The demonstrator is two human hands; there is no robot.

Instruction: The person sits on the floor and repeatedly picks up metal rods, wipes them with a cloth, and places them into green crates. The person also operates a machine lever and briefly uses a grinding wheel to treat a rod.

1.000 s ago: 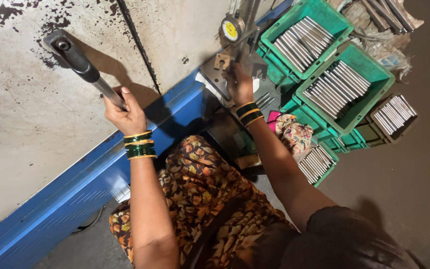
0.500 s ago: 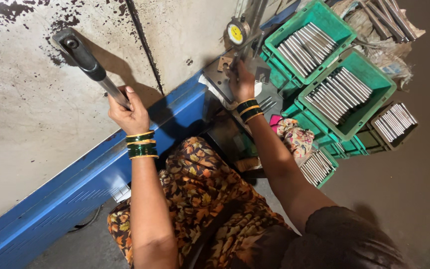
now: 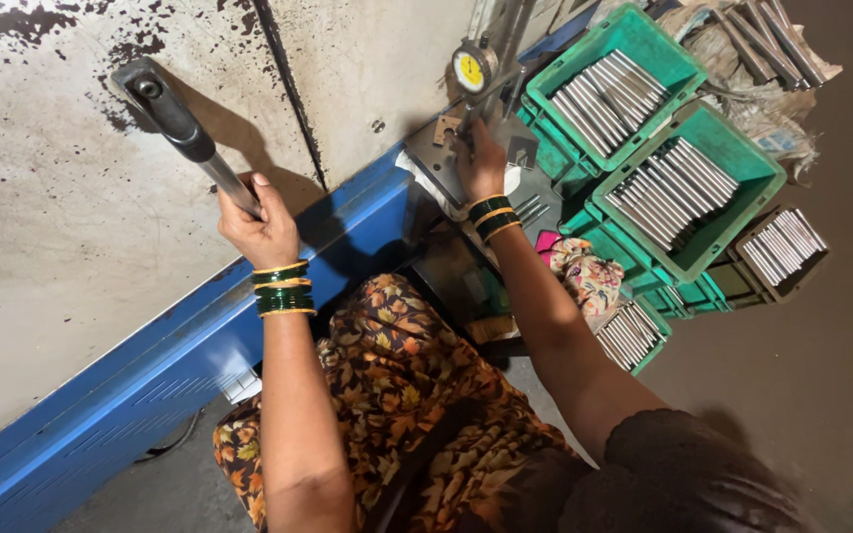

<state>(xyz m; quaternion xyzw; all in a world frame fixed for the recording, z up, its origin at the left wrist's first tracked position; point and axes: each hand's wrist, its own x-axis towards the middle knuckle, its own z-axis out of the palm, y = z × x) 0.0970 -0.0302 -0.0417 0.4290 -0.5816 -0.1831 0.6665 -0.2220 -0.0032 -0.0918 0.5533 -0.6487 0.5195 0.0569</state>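
Observation:
My left hand [image 3: 261, 229] is closed around a long metal lever [image 3: 211, 166] with a black grip at its upper end; the lever slants up to the left in front of a stained pale wall. My right hand [image 3: 481, 163] rests on a small metal fixture [image 3: 446, 148] under a round yellow-faced dial gauge [image 3: 472, 70]. Its fingers curl over a part there, and what they hold is hidden. Both wrists wear green and gold bangles.
Two green crates [image 3: 742, 163] of metal rods stand at the upper right, with more crates [image 3: 634, 336] and a tray of rods [image 3: 782, 247] beside them. A blue metal rail [image 3: 150, 375] runs along the wall's base. A patterned cloth [image 3: 589, 276] lies by my right forearm.
My left hand stays gripped on the lever, which looks slightly shifted. My right hand stays at the fixture under the gauge.

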